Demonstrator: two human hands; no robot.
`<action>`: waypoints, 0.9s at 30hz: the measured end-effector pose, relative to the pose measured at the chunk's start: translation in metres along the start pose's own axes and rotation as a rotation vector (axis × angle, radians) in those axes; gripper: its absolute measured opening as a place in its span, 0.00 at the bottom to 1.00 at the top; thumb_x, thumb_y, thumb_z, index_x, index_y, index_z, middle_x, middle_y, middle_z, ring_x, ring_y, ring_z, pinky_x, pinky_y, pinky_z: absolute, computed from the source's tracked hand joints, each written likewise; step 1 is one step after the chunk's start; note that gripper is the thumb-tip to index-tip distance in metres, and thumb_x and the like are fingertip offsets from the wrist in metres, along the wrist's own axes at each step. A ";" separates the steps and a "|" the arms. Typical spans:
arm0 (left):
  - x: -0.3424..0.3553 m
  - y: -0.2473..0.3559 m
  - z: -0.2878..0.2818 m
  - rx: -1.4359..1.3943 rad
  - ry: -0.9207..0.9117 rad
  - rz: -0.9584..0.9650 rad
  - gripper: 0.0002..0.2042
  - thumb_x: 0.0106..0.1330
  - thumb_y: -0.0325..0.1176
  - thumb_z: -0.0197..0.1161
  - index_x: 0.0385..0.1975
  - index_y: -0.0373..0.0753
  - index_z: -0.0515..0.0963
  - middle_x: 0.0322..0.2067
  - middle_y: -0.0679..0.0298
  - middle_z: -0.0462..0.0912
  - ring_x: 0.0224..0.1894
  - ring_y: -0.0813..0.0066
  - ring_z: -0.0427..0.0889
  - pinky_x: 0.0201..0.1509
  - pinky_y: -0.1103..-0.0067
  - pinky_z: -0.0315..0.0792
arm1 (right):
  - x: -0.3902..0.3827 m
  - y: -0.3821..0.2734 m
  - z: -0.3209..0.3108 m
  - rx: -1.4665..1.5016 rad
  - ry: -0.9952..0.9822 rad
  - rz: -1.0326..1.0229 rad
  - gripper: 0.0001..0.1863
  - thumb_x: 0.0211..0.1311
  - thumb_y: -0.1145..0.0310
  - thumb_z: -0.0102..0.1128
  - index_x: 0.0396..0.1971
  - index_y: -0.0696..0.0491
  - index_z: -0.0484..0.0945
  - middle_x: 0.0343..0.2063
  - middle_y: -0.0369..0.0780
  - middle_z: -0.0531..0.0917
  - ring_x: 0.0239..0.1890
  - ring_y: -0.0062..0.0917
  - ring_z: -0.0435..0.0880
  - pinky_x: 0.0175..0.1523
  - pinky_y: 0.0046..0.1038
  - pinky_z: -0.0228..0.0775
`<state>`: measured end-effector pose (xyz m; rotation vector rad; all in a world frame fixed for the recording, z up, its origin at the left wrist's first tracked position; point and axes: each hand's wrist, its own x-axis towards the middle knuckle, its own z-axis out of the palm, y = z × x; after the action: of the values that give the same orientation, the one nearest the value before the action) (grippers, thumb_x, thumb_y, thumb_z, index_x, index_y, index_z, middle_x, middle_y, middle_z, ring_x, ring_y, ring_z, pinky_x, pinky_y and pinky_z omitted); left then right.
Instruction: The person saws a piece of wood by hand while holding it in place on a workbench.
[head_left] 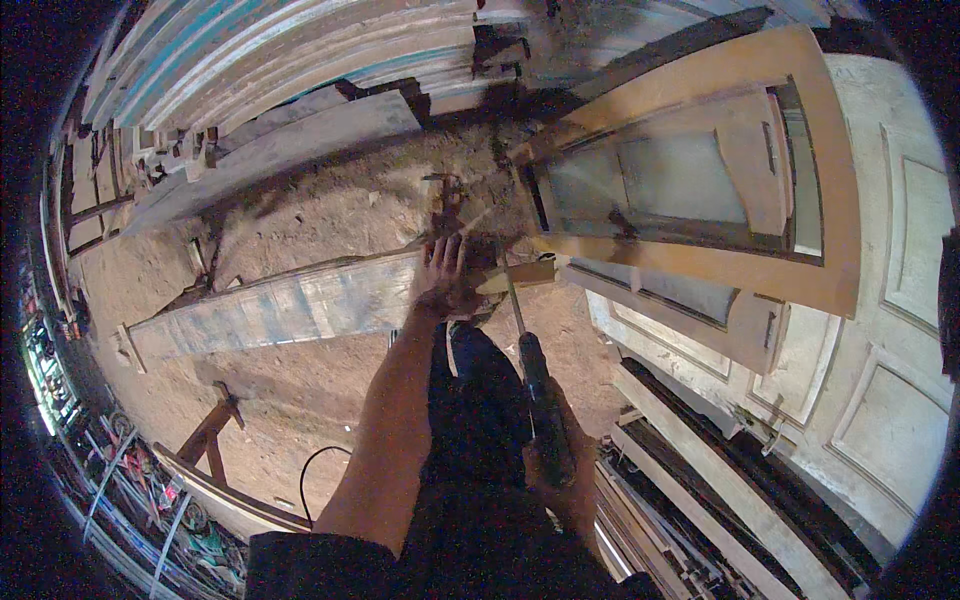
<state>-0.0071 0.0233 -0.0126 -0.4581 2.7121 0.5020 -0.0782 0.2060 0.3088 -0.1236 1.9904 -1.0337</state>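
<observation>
My left hand lies palm down with its fingers stretched out, at the right end of a long worn plank. Under and beside it are short wood pieces, one a pale strip sticking out to the right. My right hand is closed around the dark handle of a tool with a long, thin, straight metal blade. The blade points away from me, its tip near those pieces; its exact kind I cannot make out. Beyond my left fingers stands a small brownish metal fitting, partly in shadow.
To the right a wooden door frame leans on a white panelled door. Long boards lie at the lower right. Stacked planks fill the far side. A wooden trestle and black cable are at lower left.
</observation>
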 end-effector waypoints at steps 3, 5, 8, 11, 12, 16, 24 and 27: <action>0.005 -0.005 0.005 -0.136 0.172 0.041 0.56 0.43 0.63 0.71 0.69 0.32 0.58 0.67 0.40 0.61 0.69 0.37 0.60 0.72 0.49 0.54 | 0.050 0.009 0.017 0.054 0.005 -0.046 0.34 0.57 0.78 0.56 0.67 0.60 0.65 0.46 0.49 0.84 0.43 0.24 0.84 0.48 0.26 0.75; 0.005 -0.001 -0.018 -0.128 0.008 -0.008 0.57 0.46 0.64 0.70 0.72 0.32 0.54 0.69 0.45 0.59 0.72 0.44 0.56 0.75 0.53 0.50 | 0.063 0.012 0.020 0.058 -0.001 0.010 0.35 0.57 0.78 0.56 0.68 0.60 0.64 0.47 0.50 0.84 0.45 0.24 0.84 0.49 0.26 0.75; 0.002 -0.008 -0.011 -0.042 -0.009 -0.016 0.59 0.45 0.64 0.71 0.72 0.32 0.53 0.68 0.47 0.60 0.71 0.46 0.57 0.75 0.55 0.50 | 0.038 -0.002 0.012 -0.031 -0.070 0.226 0.36 0.57 0.76 0.57 0.69 0.59 0.63 0.50 0.51 0.83 0.48 0.26 0.84 0.51 0.28 0.74; -0.001 -0.008 -0.006 -0.051 0.073 0.014 0.60 0.42 0.64 0.73 0.71 0.31 0.54 0.66 0.47 0.62 0.69 0.45 0.60 0.74 0.53 0.52 | -0.007 0.021 0.000 -0.019 -0.047 0.075 0.37 0.57 0.75 0.58 0.70 0.60 0.62 0.48 0.50 0.84 0.45 0.28 0.85 0.51 0.29 0.75; 0.002 -0.004 -0.009 -0.040 0.055 0.017 0.60 0.41 0.64 0.73 0.71 0.31 0.54 0.66 0.47 0.62 0.69 0.45 0.60 0.74 0.53 0.52 | -0.011 0.023 -0.001 0.043 -0.026 -0.047 0.37 0.57 0.75 0.58 0.70 0.59 0.61 0.48 0.50 0.84 0.45 0.29 0.85 0.51 0.29 0.75; 0.001 -0.003 -0.014 -0.057 0.087 -0.003 0.59 0.42 0.63 0.72 0.71 0.32 0.54 0.66 0.46 0.62 0.69 0.46 0.60 0.74 0.52 0.52 | 0.037 0.029 0.017 0.054 -0.030 -0.023 0.40 0.56 0.75 0.58 0.71 0.58 0.59 0.41 0.49 0.86 0.37 0.28 0.85 0.45 0.29 0.76; 0.003 0.002 -0.014 -0.023 0.142 0.077 0.52 0.46 0.58 0.70 0.68 0.31 0.58 0.63 0.46 0.65 0.66 0.47 0.64 0.71 0.55 0.55 | -0.019 0.018 -0.015 -0.015 -0.045 0.039 0.42 0.55 0.75 0.60 0.73 0.51 0.58 0.32 0.47 0.85 0.26 0.34 0.82 0.38 0.32 0.75; 0.002 -0.001 -0.026 -0.035 0.119 0.069 0.52 0.46 0.57 0.69 0.68 0.32 0.57 0.63 0.46 0.65 0.65 0.45 0.63 0.71 0.53 0.56 | 0.033 0.046 0.010 -0.008 0.036 -0.160 0.44 0.55 0.73 0.62 0.74 0.49 0.56 0.33 0.49 0.86 0.29 0.43 0.84 0.40 0.36 0.77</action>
<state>-0.0152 0.0113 0.0095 -0.4176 2.8458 0.5577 -0.0782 0.2151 0.2518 -0.2748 2.0432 -1.1361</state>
